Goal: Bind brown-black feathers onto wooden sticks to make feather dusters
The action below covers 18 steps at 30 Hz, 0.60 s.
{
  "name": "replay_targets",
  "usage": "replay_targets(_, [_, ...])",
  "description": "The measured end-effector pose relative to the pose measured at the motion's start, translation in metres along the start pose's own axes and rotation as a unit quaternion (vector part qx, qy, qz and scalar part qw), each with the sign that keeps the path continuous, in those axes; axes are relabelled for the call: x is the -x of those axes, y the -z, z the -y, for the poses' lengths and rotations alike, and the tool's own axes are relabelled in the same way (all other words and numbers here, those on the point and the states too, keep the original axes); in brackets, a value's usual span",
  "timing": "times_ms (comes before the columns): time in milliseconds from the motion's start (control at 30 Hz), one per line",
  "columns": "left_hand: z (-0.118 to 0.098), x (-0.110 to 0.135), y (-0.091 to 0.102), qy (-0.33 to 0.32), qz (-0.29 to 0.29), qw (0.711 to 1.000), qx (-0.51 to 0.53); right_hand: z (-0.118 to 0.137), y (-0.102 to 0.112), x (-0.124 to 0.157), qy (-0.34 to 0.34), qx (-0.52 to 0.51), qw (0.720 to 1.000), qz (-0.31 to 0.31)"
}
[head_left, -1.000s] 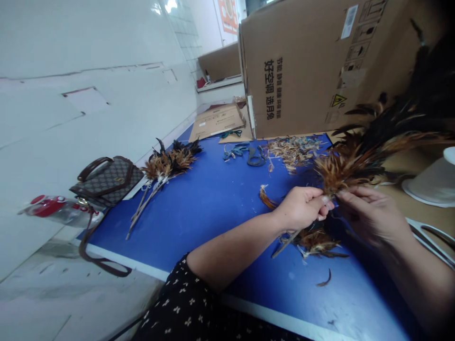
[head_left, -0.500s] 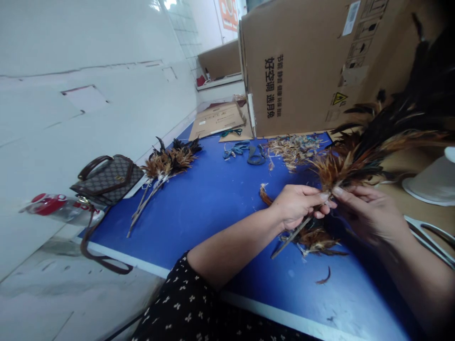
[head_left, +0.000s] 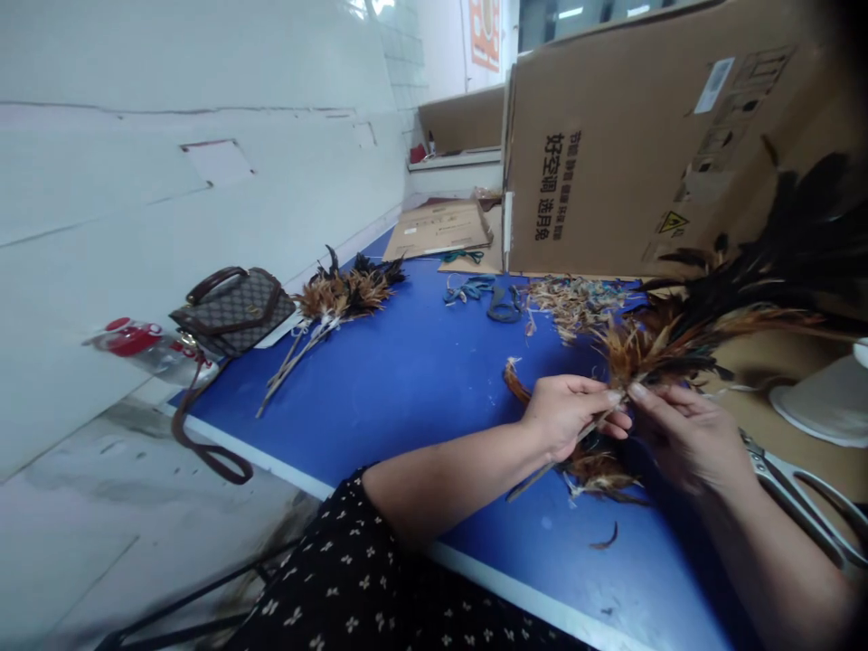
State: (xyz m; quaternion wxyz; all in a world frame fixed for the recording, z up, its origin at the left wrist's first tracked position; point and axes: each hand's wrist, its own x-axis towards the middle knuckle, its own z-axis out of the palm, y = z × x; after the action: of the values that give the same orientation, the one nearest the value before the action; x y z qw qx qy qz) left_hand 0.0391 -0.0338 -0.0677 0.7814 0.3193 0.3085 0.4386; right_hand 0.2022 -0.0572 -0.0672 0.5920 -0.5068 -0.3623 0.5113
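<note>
Between my hands is a feather duster (head_left: 641, 348), a thin stick with brown feathers round its top and long black ones fanning to the upper right. My left hand (head_left: 576, 416) is closed round the stick just below the feathers. My right hand (head_left: 692, 434) pinches the base of the feathers, thumb close to my left thumb; what lies under those fingertips is hidden. Below my hands, a small heap of brown feathers (head_left: 597, 475) rests on the blue table (head_left: 407, 389). Another brown feather tuft (head_left: 516, 380) lies left of my left hand.
Feather dusters on sticks (head_left: 345, 298) lie at the left, beside a handbag (head_left: 237, 312) and a bottle (head_left: 153, 348). Feather scraps (head_left: 576, 303) and blue strips (head_left: 467, 289) lie before a large cardboard box (head_left: 610, 163). Scissors (head_left: 804, 497) and a white container (head_left: 824, 402) are at the right.
The view has swung left, so the table and its things sit further right. Both hands keep their hold at the base of the feathers, with little other movement.
</note>
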Motion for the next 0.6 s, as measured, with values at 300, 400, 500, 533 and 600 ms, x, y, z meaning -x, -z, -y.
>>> replay_targets(300, [0.0044, 0.0003, 0.0006, -0.01, 0.038, 0.999, 0.023, 0.0008, -0.0015, 0.0014, -0.014, -0.004, 1.0, 0.004])
replay_targets(400, [0.0058, -0.002, 0.0, -0.012, 0.046, 0.999, 0.009, 0.0008, 0.0005, 0.0009, -0.019, -0.005, 1.0, 0.01])
replay_targets(500, [0.0037, -0.0027, -0.0011, -0.001, 0.049, 0.999, -0.006, 0.0003, 0.0025, 0.0007, -0.021, -0.004, 1.0, 0.02])
replay_targets(533, [0.0022, -0.0025, -0.0014, 0.007, 0.052, 0.999, -0.01, 0.0, 0.0031, 0.0007, -0.021, -0.004, 1.0, 0.02])
replay_targets(600, [-0.0015, -0.0017, -0.0017, 0.024, 0.063, 0.998, -0.018, -0.0008, 0.0038, 0.0005, -0.02, -0.005, 1.0, 0.017])
